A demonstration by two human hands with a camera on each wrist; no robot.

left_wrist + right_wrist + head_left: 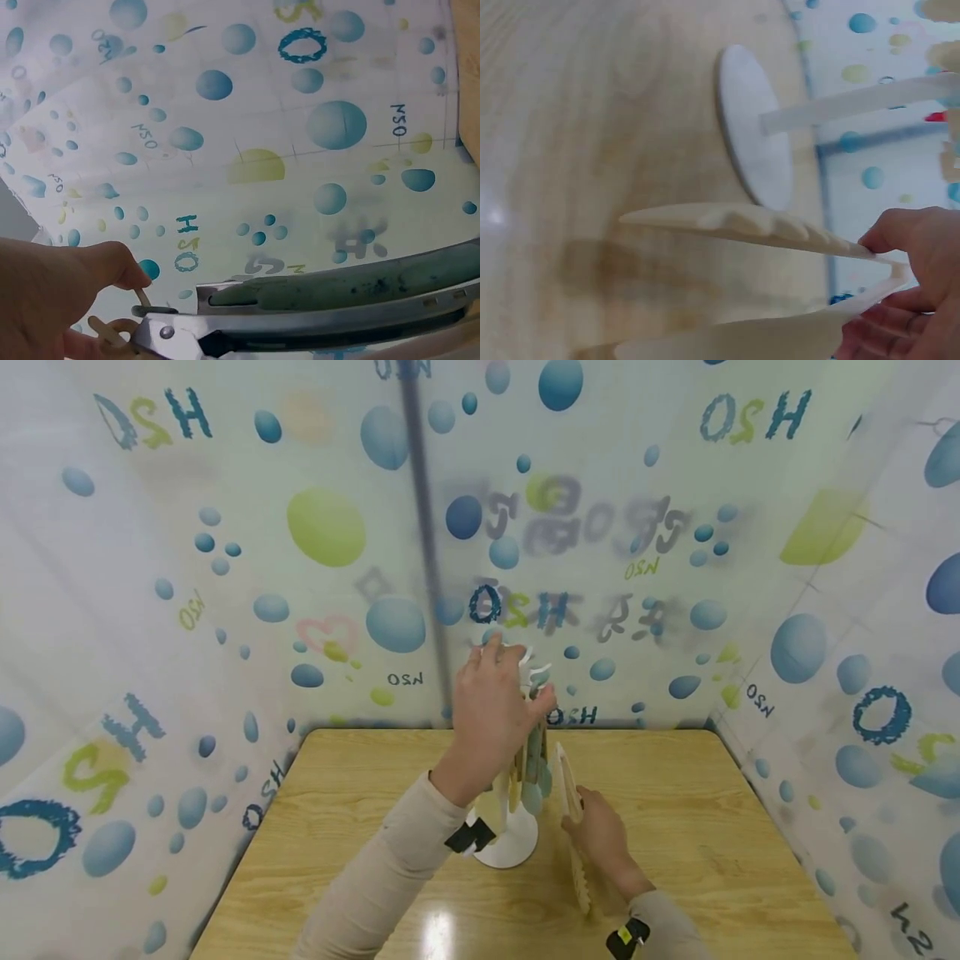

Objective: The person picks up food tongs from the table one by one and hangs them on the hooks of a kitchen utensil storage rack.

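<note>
A white utensil stand (517, 852) rises from a round base (739, 127) on the table. Several green and cream utensils (533, 768) hang from its curved hooks (538, 672). My left hand (491, 714) grips the stand's top, thumb on a hook; its other fingers are partly hidden in the left wrist view. Close by that hand hang metal tongs with green grips (337, 291). Just right of the stand, my right hand (600, 835) holds cream scalloped tongs (757, 225) near their joined end. Their two arms are spread apart, tips pointing down toward the table.
The wooden table (360, 827) reaches back to a patterned curtain (645, 635), which also closes in both sides. A dark vertical pole or seam (423, 518) shows behind the stand. Straps with small devices (628, 937) sit on both wrists.
</note>
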